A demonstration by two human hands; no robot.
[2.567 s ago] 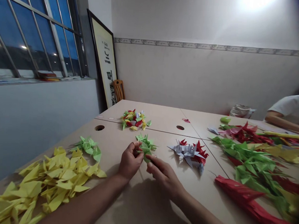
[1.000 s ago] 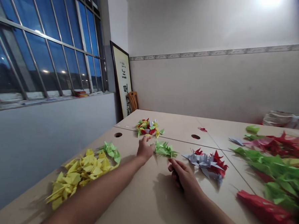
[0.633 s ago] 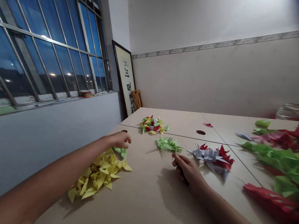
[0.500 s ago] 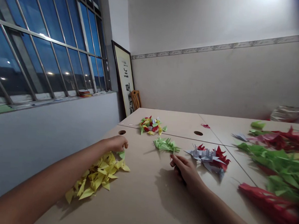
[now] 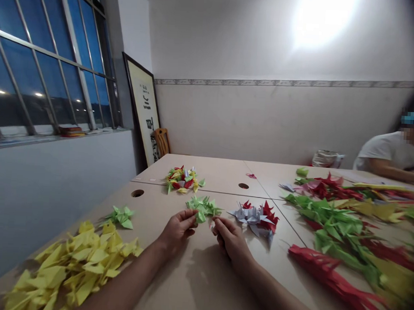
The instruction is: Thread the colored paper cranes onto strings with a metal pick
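Over the table's middle, my left hand (image 5: 178, 230) pinches a green paper crane (image 5: 201, 216) between thumb and fingertips. A small pile of green paper cranes (image 5: 207, 205) lies just behind it. My right hand (image 5: 233, 239) is closed close by on the right, its fingertips pinched on something too small to make out. Grey-white paper cranes (image 5: 250, 215) and red paper cranes (image 5: 270, 213) lie in a cluster to its right. By my left forearm spreads a large heap of yellow paper cranes (image 5: 83, 264), with a few more green cranes (image 5: 121, 216) behind it.
A mixed-colour ring of cranes (image 5: 184, 179) lies farther back on the table (image 5: 213, 174). Green garlands (image 5: 328, 221) and a red garland (image 5: 329, 272) cover the right side. Round holes (image 5: 137, 193) pierce the tabletop. A person (image 5: 390, 155) sits at the far right.
My left hand has moved right from beside the yellow heap to the middle and now holds a green crane near my right hand. The view has swung right, bringing a person into sight.
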